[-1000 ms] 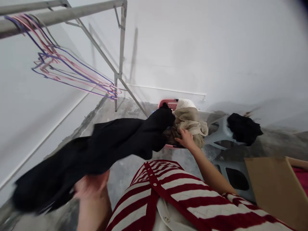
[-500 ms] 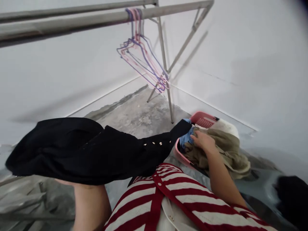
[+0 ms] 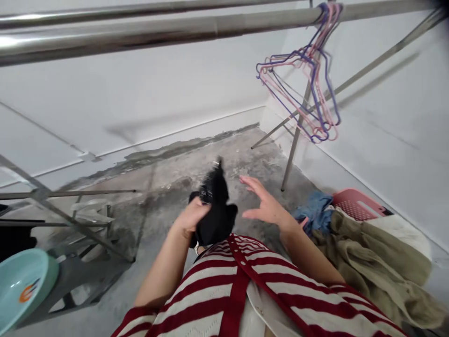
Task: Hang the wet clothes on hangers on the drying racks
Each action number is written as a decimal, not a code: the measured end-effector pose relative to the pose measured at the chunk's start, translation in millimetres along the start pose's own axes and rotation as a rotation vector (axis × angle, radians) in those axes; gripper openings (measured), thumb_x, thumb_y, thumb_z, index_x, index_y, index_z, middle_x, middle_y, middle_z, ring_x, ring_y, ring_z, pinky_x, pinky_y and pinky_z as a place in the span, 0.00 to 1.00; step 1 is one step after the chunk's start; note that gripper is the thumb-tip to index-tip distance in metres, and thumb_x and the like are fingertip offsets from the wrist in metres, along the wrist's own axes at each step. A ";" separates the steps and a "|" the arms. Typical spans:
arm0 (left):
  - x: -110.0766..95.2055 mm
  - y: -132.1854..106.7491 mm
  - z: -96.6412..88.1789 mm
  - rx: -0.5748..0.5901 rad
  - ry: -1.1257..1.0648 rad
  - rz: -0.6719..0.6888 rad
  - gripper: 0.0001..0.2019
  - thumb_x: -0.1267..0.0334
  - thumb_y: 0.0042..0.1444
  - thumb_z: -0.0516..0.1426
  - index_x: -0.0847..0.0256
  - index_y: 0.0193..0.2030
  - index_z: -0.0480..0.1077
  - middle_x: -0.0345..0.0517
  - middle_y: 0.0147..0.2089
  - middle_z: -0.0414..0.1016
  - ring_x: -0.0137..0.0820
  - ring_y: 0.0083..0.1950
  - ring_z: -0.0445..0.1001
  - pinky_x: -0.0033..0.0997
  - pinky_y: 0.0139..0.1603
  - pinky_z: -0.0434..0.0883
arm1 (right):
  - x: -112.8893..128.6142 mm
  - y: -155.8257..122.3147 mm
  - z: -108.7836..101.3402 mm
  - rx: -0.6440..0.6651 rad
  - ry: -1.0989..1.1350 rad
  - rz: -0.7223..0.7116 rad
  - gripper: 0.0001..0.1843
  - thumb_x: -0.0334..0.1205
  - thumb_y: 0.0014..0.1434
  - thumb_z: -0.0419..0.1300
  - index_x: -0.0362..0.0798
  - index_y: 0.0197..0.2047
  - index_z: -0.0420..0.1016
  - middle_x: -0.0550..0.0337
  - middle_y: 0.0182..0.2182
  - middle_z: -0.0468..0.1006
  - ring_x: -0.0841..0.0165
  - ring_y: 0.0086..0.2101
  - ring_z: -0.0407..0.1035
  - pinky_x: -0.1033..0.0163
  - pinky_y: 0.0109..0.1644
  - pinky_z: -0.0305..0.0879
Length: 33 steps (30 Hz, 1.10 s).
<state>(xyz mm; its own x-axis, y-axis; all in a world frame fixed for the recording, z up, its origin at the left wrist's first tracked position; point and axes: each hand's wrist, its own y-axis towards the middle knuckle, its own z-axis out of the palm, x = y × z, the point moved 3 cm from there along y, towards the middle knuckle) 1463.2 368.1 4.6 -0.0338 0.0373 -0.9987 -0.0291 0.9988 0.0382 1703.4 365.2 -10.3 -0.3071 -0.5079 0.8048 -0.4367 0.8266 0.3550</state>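
My left hand [image 3: 191, 215] grips a bunched black garment [image 3: 217, 217] in front of my waist. The garment hangs low in folds, and a small row of shiny buttons shows blurred near its top. A short gap to the right of the cloth, my right hand [image 3: 264, 206] is held out with its fingers spread and nothing in it. The garment's full shape is hidden by its folds.
Several purple and pink hangers [image 3: 315, 89] hang on a metal rack's bar [image 3: 168, 32]. At right, olive cloth [image 3: 372, 262] and a blue denim piece [image 3: 317, 210] spill over a pink basket [image 3: 358, 203]. A turquoise basin [image 3: 49, 271] sits on a grey stool [image 3: 87, 276] at left.
My right hand has left the clothes in the basket and moved left, empty. The black garment, stretched out over my left arm before, is now bunched in my left hand. My view has swung left.
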 end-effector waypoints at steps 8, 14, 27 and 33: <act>15.2 14.0 -59.6 0.348 0.069 -0.080 0.17 0.53 0.58 0.56 0.65 0.47 0.70 0.45 0.46 0.73 0.37 0.45 0.73 0.39 0.44 0.74 | 24.9 69.8 100.0 0.010 0.083 -0.089 0.18 0.41 0.48 0.67 0.48 0.42 0.72 0.53 0.50 0.70 0.64 0.50 0.67 0.56 0.55 0.63; 17.7 27.5 -123.4 0.451 0.038 -0.148 0.14 0.52 0.48 0.62 0.62 0.34 0.74 0.42 0.31 0.76 0.33 0.37 0.73 0.30 0.38 0.71 | 52.7 123.5 135.7 -0.200 0.025 0.071 0.06 0.31 0.47 0.57 0.48 0.30 0.71 0.64 0.27 0.74 0.71 0.30 0.69 0.66 0.37 0.65; 87.9 5.1 -163.8 -0.138 0.305 0.114 0.14 0.57 0.52 0.59 0.61 0.42 0.71 0.42 0.33 0.75 0.28 0.32 0.74 0.27 0.37 0.71 | 90.8 188.7 157.4 -0.380 -0.115 0.086 0.18 0.29 0.43 0.53 0.49 0.37 0.76 0.61 0.35 0.79 0.66 0.37 0.72 0.61 0.44 0.68; 94.5 43.1 -146.1 -0.311 0.677 0.091 0.17 0.59 0.55 0.56 0.61 0.50 0.68 0.51 0.45 0.76 0.37 0.46 0.75 0.34 0.46 0.71 | 113.1 189.3 158.9 -0.324 -0.158 -0.093 0.18 0.29 0.44 0.54 0.50 0.39 0.77 0.62 0.37 0.79 0.67 0.38 0.73 0.63 0.43 0.69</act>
<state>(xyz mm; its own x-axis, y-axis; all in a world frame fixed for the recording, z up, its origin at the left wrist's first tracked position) 1312.8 410.2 -83.4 -0.6535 -0.0078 -0.7569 -0.2745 0.9343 0.2275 1451.6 425.7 72.3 -0.4168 -0.5949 0.6873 -0.1862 0.7959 0.5760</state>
